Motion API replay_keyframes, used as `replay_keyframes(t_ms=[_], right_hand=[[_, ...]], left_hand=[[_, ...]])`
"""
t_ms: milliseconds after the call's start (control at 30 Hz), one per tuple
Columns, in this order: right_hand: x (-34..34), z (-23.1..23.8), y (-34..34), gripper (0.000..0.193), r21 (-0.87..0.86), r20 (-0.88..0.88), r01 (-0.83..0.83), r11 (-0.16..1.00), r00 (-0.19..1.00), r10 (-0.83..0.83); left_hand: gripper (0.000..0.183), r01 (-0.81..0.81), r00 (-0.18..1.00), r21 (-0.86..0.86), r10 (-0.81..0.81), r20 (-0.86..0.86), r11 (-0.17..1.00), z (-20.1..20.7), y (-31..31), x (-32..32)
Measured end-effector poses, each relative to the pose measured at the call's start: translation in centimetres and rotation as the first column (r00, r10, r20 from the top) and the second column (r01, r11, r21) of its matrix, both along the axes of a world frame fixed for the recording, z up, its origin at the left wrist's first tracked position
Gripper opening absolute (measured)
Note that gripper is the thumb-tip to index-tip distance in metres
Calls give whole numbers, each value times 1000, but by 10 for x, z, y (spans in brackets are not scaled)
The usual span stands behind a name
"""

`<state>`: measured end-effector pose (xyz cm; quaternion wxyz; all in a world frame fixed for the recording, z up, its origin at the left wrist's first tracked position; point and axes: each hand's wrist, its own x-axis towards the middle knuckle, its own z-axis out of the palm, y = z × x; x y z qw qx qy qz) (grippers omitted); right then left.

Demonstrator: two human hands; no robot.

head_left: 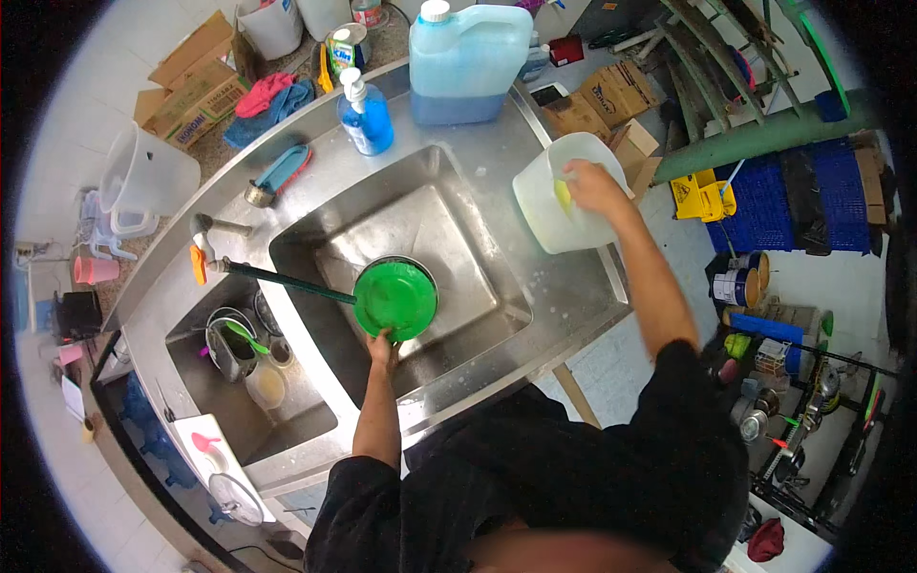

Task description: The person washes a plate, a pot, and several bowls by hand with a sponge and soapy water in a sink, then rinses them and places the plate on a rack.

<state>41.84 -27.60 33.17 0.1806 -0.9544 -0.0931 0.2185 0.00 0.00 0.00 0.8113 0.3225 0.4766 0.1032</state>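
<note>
My left hand grips the near rim of a round green plate, tilted over the right basin of the steel sink. Behind the plate, the rim of a round metal vessel just shows. A dark green hose runs from the tap to the plate's left edge. On the right counter stands a translucent white tub. At its mouth my right hand is closed around a yellow-green sponge, part of which the fingers cover.
Pots and a green-handled utensil crowd the left basin. Behind the sink stand a blue soap pump bottle and a large jug of blue liquid. A blue brush lies on the back ledge. Cardboard boxes sit beyond the counter.
</note>
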Motion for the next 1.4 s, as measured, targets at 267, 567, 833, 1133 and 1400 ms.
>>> replay_keyframes(t_ms=[267,567,833,1133,1400], right_hand=[[50,-104,19,27,-285,-386,-547,787,817,428],[53,-7,-12,17,215,-419,-16,976,902,108],[-23,70,29,22,514,-246,29,858,963,114],[-210,-114,198,53,623,334,-518,585,854,400],[-237,-146,220,50,481,340,-653,585,754,562]], left_hand=[[49,114,992,-259,-122,-16,959,107,-35,37],[47,55,972,-264,9,235,963,196,-49,83],[64,136,944,-193,-69,322,972,218,-50,102],[61,10,933,-43,6,361,999,208,-21,131],[52,-177,958,156,134,254,972,193,10,93]])
